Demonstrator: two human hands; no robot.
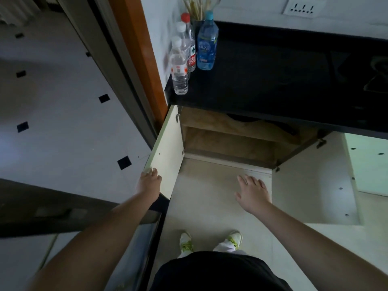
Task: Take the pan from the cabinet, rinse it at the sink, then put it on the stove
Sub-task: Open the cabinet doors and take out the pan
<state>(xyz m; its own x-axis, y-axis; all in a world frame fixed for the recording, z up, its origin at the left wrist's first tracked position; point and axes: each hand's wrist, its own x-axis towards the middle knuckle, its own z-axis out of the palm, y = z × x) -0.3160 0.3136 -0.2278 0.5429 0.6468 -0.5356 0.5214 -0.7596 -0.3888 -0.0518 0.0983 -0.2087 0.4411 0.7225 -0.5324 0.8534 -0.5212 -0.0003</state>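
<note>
The cabinet (231, 141) under the black counter (262, 80) stands open, both doors swung out. On its upper shelf a dark pan (262, 121) shows only as a black edge under the counter lip. My left hand (148, 182) grips the outer edge of the left door (168, 152), fingers curled over it. Below the cabinet opening, my right hand (253, 192) hovers with fingers spread, holding nothing. The stove (373, 74) is dimly seen at the counter's far right.
Several plastic water bottles (184, 57) stand at the counter's left end by a holder of chopsticks (197, 9). The right door (315, 181) hangs open beside a pale green door (369, 164). A sliding door frame (117, 66) lies to my left.
</note>
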